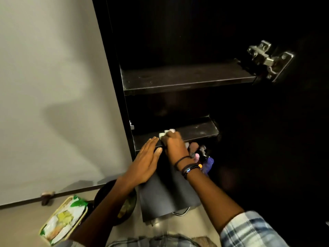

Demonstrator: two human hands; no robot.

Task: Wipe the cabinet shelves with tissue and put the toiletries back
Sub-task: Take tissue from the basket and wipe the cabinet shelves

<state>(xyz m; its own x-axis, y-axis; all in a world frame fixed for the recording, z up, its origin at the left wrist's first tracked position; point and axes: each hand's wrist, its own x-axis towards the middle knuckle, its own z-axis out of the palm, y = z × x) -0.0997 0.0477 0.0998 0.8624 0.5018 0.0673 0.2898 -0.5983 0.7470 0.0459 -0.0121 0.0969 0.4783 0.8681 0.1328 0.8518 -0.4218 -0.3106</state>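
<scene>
Right hand (pixel 173 146) clenches white tissue (pixel 162 134) on lower cabinet shelf (pixel 195 131). Left hand (pixel 145 161) flat, released, at its front edge. Green floor pack (pixel 64 220): print unreadable.

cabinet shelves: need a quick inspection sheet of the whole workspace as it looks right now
surface: black lower shelf and black upper shelf both show pale dusty smears
job's things: white crumpled tissue on the lower shelf; small pink and purple items below it, too dark to identify
clutter: green-and-white packet, dark round bowl and dark grey box on the floor
grippers: right hand grips the tissue; left hand lies flat, fingers straight, at the lower shelf's front edge
cables: white cable loops under the box
surroundings: pale wall on the left, silver metal hinge on the right
</scene>
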